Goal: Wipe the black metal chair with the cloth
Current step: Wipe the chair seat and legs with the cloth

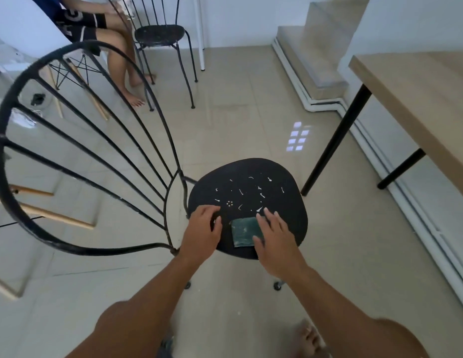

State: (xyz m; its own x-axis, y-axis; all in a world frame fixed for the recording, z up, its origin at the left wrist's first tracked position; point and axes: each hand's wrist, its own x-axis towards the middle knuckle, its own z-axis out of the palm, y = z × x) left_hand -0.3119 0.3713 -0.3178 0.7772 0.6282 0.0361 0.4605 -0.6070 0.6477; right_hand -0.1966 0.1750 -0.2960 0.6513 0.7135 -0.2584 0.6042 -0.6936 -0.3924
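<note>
The black metal chair stands in front of me, its round seat [282,215] dotted with small white marks and its fan-shaped barred back [77,151] curving up to the left. A dark green cloth [242,231], folded flat, lies on the near part of the seat. My right hand [275,239] rests with spread fingers along the cloth's right edge, touching it. Flat on the seat just left of the cloth lies my left hand [203,231], fingers slightly apart and holding nothing.
A wooden table [416,94] with black legs stands at the right. A second black metal chair [160,34] is at the back, beside a seated person's legs [121,63]. Stair steps [315,55] rise at the back right. My bare foot [308,337] is on the tiled floor.
</note>
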